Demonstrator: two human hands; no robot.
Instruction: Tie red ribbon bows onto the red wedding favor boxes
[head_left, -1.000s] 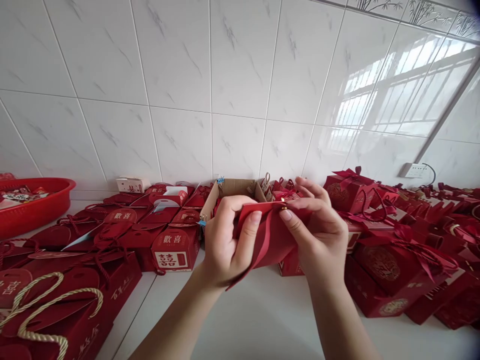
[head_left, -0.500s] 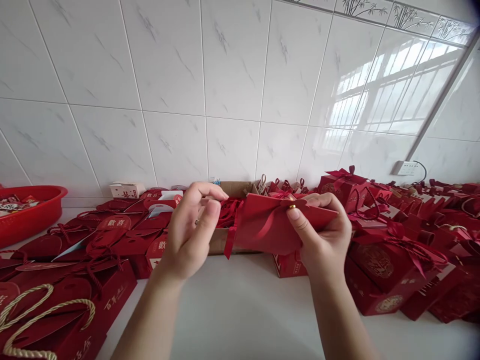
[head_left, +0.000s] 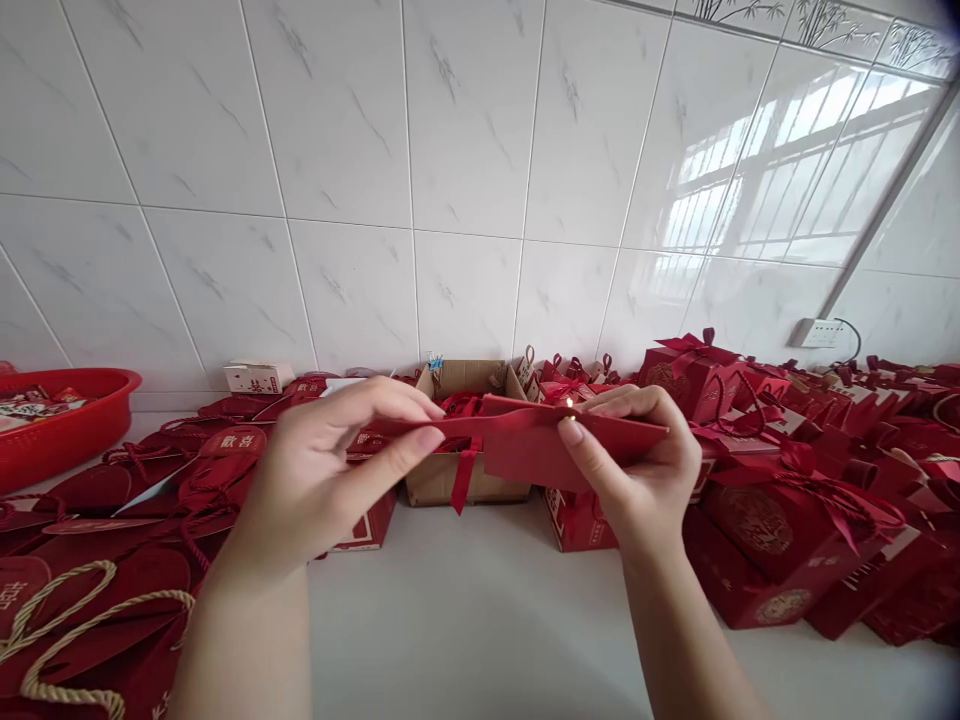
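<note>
My right hand (head_left: 641, 455) grips a folded red paper piece (head_left: 529, 458) at its right side. The thumb presses next to a small gold-coloured spot on the upper edge. From that spot a red ribbon (head_left: 469, 428) runs out to the left, pulled fairly straight. My left hand (head_left: 322, 475) pinches its far part between thumb and fingers. Behind the paper stands an open cardboard box (head_left: 442, 483) with red ribbons inside. One ribbon end (head_left: 463, 485) hangs over its front.
Red gift boxes with rope handles (head_left: 112, 590) crowd the left. Bow-tied red boxes (head_left: 757, 530) fill the right. A red plastic basin (head_left: 97, 425) with small packets stands far left. A tiled wall (head_left: 337, 290) closes off the back; a socket strip (head_left: 817, 333) sits right.
My left hand has gone from apart, with curled fingers, to pinching the ribbon and drawing it left. The paper has tilted flatter in my right hand, uncovering more of the cardboard box.
</note>
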